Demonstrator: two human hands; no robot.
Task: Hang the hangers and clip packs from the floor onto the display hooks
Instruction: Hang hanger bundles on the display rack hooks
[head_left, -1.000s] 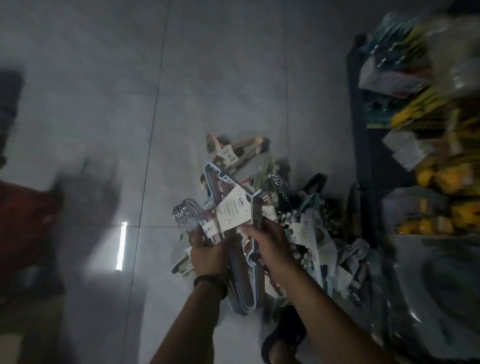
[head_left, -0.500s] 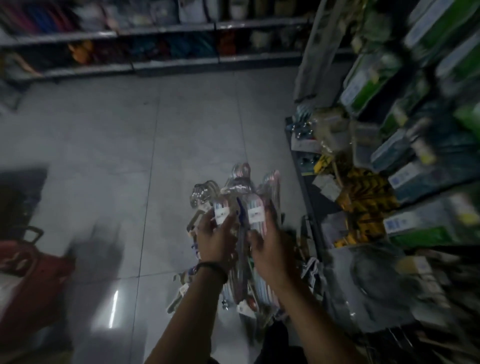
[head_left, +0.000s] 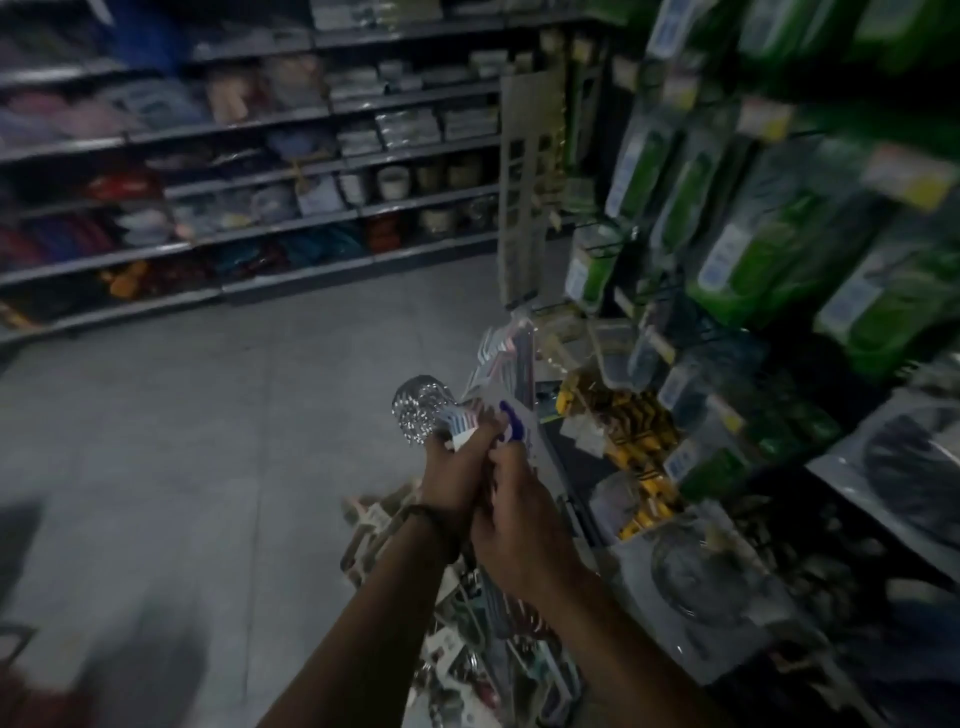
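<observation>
A bundle of hangers (head_left: 498, 374) with shiny metal hooks (head_left: 422, 406) at its left end is held up in front of me. My left hand (head_left: 453, 467) grips the bundle just below the hooks. My right hand (head_left: 519, 514) grips it lower down, right beside the left. More hangers and clip packs (head_left: 467, 649) lie in a pile on the grey floor under my forearms. The display rack (head_left: 602, 244) with wire hooks stands to the right of the bundle; the view is blurred.
Green packaged goods (head_left: 753, 249) hang densely on the right rack, with yellow items (head_left: 634, 431) and bagged goods (head_left: 691, 582) lower down. A long shelf unit (head_left: 260, 171) of stock runs along the far wall. Open floor (head_left: 182, 441) lies to the left. A pale perforated panel (head_left: 530, 182) stands upright by the rack.
Both hands have lifted the hanger bundle from the floor pile up toward the right rack. The view has swung up from the floor to the shelves.
</observation>
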